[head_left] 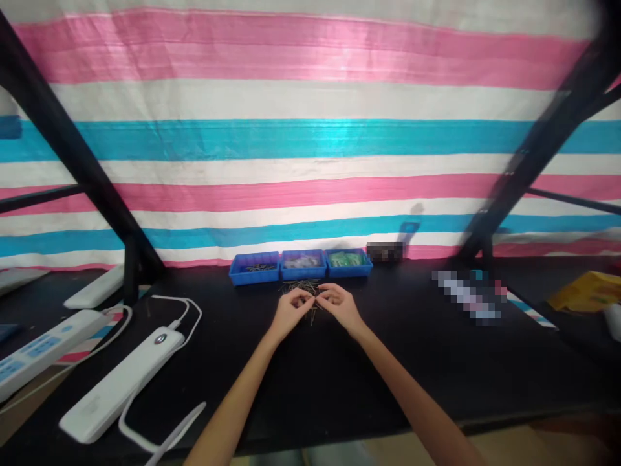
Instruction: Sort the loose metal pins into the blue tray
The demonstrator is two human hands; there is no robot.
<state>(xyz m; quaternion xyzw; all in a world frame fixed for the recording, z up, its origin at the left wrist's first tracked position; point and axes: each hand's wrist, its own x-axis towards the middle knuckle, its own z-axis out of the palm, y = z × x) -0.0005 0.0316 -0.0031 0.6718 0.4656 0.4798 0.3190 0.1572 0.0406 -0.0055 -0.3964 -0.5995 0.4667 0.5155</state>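
Note:
My left hand [292,310] and my right hand [342,308] meet over the middle of the black table [310,375], fingertips nearly touching. Both are closed in a pinch; whatever is between the fingers is too small to make out. Just behind and under them lies a loose pile of thin, metallic, nail-like pieces [299,285]. Beyond the pile, three blue trays stand side by side: the left tray [255,278] holds dark thin pieces, the middle tray [304,273] whitish ones, and the right tray [350,271] green ones.
At left lie a white power bank [114,388] with a white cable [129,421] and a white power strip [43,353]. A blurred dark box [385,252] stands right of the trays. Black frame posts [82,155] rise at both sides before a striped sheet [310,100]. Yellow packaging [587,291] lies far right.

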